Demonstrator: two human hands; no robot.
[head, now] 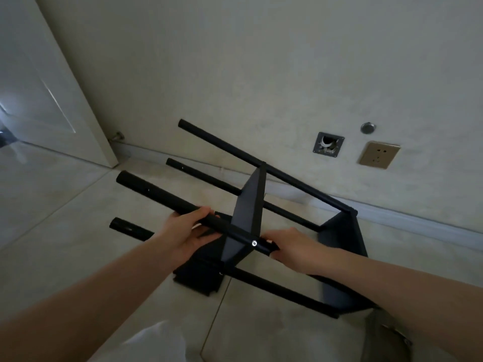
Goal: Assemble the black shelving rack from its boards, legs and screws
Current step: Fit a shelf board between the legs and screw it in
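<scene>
- The half-built rack point(251, 218) lies on its side on the tiled floor point(65, 205), across the middle of the frame, with its four legs running from lower right toward upper left.
- The left hand point(187, 231) is wrapped round the nearest leg point(167, 197), fingers curled over the top of the tube, just left of the middle board point(248, 205).
- The right hand point(290, 246) sits at the same leg's cut-off end, right of the silver screw point(254, 243); its fingers seem to pinch the tube, though they are partly hidden and I cannot be sure.
- The screw sits between the two hands, where the leg crosses the edge of the middle board.
- To do this step well, keep the left hand steadying the tube so it does not roll, hold the board square to the leg, and tighten only once the hole lines up.
- A second board point(345, 239) stands at the right end of the legs, near the wall point(261, 61).
- More dark boards point(198, 278) lie flat on the floor below the left hand, in the lower middle.
- A brass wall socket point(379, 155) shows at the right, a white door point(47, 87) at upper left.
</scene>
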